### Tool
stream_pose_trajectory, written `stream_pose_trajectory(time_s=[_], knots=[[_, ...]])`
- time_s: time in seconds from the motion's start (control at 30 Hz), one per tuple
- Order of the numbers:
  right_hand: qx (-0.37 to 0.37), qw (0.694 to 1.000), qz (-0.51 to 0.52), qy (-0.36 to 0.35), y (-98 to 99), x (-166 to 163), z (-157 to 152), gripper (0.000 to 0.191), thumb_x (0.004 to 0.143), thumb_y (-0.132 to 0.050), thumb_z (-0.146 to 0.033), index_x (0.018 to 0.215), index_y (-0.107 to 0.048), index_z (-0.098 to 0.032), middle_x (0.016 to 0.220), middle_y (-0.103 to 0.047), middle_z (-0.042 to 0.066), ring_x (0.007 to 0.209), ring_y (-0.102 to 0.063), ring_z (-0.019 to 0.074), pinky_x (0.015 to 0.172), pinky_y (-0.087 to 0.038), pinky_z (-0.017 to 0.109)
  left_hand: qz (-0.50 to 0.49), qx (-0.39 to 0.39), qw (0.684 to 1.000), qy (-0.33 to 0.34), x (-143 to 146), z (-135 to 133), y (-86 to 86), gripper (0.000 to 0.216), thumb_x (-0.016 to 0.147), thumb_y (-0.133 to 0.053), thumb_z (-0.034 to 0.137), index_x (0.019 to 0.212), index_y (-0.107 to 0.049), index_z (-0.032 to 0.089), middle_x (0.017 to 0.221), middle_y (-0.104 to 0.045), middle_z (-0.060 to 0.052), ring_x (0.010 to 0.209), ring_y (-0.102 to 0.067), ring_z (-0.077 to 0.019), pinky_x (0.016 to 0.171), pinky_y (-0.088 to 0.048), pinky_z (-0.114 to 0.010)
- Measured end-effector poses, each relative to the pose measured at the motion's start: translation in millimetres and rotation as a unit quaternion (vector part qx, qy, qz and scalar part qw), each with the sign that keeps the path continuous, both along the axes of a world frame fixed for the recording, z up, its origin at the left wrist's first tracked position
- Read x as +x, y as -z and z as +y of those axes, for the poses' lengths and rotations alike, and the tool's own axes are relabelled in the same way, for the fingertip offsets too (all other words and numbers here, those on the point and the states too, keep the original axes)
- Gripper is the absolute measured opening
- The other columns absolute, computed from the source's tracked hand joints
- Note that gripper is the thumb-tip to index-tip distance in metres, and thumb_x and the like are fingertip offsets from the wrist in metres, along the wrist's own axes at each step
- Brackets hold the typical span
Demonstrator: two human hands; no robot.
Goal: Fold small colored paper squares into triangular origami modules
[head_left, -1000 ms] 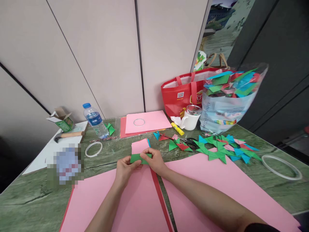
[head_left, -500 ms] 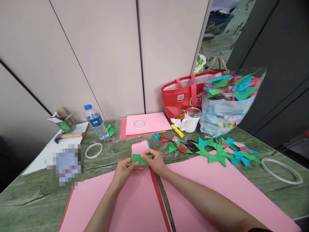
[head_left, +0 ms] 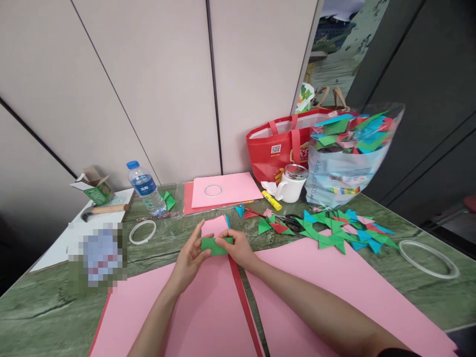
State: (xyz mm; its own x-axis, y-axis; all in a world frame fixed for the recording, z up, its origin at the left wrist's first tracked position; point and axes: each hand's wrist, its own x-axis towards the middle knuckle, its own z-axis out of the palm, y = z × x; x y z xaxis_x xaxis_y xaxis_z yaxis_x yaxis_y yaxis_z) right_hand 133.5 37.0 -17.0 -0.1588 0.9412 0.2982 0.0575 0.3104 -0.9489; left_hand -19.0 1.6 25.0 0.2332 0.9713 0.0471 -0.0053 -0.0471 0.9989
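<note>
A folded piece of green paper (head_left: 212,246) is held between my two hands, above the pink sheets. My left hand (head_left: 190,258) grips its left end, thumb in front and the other fingers raised behind. At the right end, my right hand (head_left: 237,249) pinches it with the thumb across the front. Just behind the green paper lies a small stack of pink paper (head_left: 214,225) with a blue edge showing, partly hidden by my fingers. Large pink sheets (head_left: 201,307) with red paper under them spread beneath my forearms.
Folded paper pieces (head_left: 329,230), scissors (head_left: 293,221) and a glue stick (head_left: 271,201) lie to the right. Behind them stand a white mug (head_left: 292,186), a red bag (head_left: 266,158) and a plastic bag of folded paper (head_left: 334,173). Leftward are a water bottle (head_left: 147,191), white ring (head_left: 143,232) and hammer (head_left: 106,210).
My left hand's fingers have lifted and opened out behind the green paper. My right hand keeps its pinch. The whole view has shifted slightly.
</note>
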Motion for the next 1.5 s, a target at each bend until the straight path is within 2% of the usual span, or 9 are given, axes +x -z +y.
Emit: stream_pose_trajectory(time_s=[0.1,0.2,0.33,0.5,0.73,1.3,1.37,1.43,1.5], knots=[[0.001,1.000,0.001,-0.009,1.7,0,1,0.014,0.071,-0.057,-0.028,0.067,-0.061,-0.015,0.068,-0.063,0.002,0.066,-0.056,0.0146,0.064,-0.043,0.025,0.067,-0.003,0.998,0.012,-3,0,1.9,0.041,0.070,-0.060,0.026,0.111,-0.057,0.021,0.107,-0.063,-0.007,0.103,-0.053,-0.0248,0.085,-0.043,-0.037],[0.005,1.000,0.006,-0.014,2.6,-1,1,0.014,0.071,-0.057,-0.029,0.066,-0.061,-0.016,0.068,-0.062,0.001,0.067,-0.056,0.0145,0.064,-0.043,0.025,0.096,-0.013,0.995,0.001,-4,1,4.5,0.024,0.070,-0.058,0.028,0.089,-0.069,0.019,0.093,-0.069,-0.006,0.090,-0.060,-0.0242,0.080,-0.047,-0.038],[-0.016,0.999,0.037,-0.008,3.0,-2,1,0.019,0.067,-0.062,-0.032,0.079,-0.059,-0.017,0.074,-0.061,0.000,0.067,-0.055,0.0139,0.063,-0.043,0.024,0.064,-0.018,0.996,-0.064,-3,2,5.3,0.023,0.066,-0.062,0.031,0.083,-0.070,0.018,0.085,-0.070,-0.004,0.081,-0.063,-0.0232,0.078,-0.049,-0.038],[-0.060,0.989,0.112,-0.080,2.7,-3,-1,0.036,0.055,-0.071,-0.030,0.085,-0.055,-0.016,0.075,-0.058,-0.001,0.066,-0.054,0.0131,0.060,-0.044,0.023,0.022,-0.030,0.993,-0.111,-3,1,3.9,0.028,0.062,-0.066,0.031,0.085,-0.069,0.016,0.082,-0.071,-0.005,0.078,-0.065,-0.0234,0.078,-0.049,-0.038],[-0.108,0.982,0.130,-0.087,-1.4,-5,-4,0.026,0.057,-0.069,-0.032,0.071,-0.054,-0.016,0.059,-0.055,-0.003,0.052,-0.050,0.0111,0.049,-0.044,0.023,0.003,-0.044,0.993,-0.112,-1,0,5.0,0.030,0.061,-0.068,0.031,0.088,-0.069,0.017,0.078,-0.071,-0.004,0.075,-0.065,-0.0239,0.078,-0.049,-0.038],[-0.161,0.964,0.183,-0.107,-1.8,-4,-1,0.029,0.051,-0.072,-0.032,0.068,-0.059,-0.013,0.056,-0.058,-0.002,0.050,-0.051,0.0097,0.050,-0.043,0.022,-0.031,-0.037,0.992,-0.114,-4,2,12.2,0.032,0.062,-0.068,0.030,0.090,-0.068,0.016,0.077,-0.070,-0.004,0.071,-0.064,-0.0207,0.071,-0.050,-0.033],[-0.153,0.967,0.169,-0.113,-2.1,-4,-2,0.028,0.053,-0.071,-0.032,0.071,-0.058,-0.014,0.058,-0.057,-0.003,0.050,-0.051,0.0096,0.050,-0.044,0.022,0.003,-0.025,0.990,-0.142,-2,2,11.3,0.032,0.060,-0.069,0.030,0.088,-0.069,0.016,0.058,-0.064,0.001,0.054,-0.059,-0.0145,0.057,-0.048,-0.026],[-0.141,0.971,0.149,-0.125,-1.9,-5,-3,0.026,0.056,-0.069,-0.030,0.074,-0.058,-0.015,0.060,-0.057,-0.003,0.051,-0.051,0.0097,0.050,-0.045,0.023,0.054,-0.005,0.982,-0.181,0,1,9.9,0.031,0.056,-0.071,0.029,0.084,-0.070,0.016,0.039,-0.048,0.007,0.038,-0.043,-0.0077,0.040,-0.037,-0.019],[-0.127,0.975,0.134,-0.125,-1.1,-7,-4,0.023,0.058,-0.067,-0.028,0.075,-0.057,-0.015,0.062,-0.057,-0.003,0.052,-0.052,0.0101,0.050,-0.046,0.023,0.088,0.011,0.974,-0.206,2,1,8.2,0.031,0.052,-0.074,0.028,0.080,-0.071,0.017,0.034,-0.031,0.010,0.034,-0.027,-0.0051,0.033,-0.024,-0.019]])
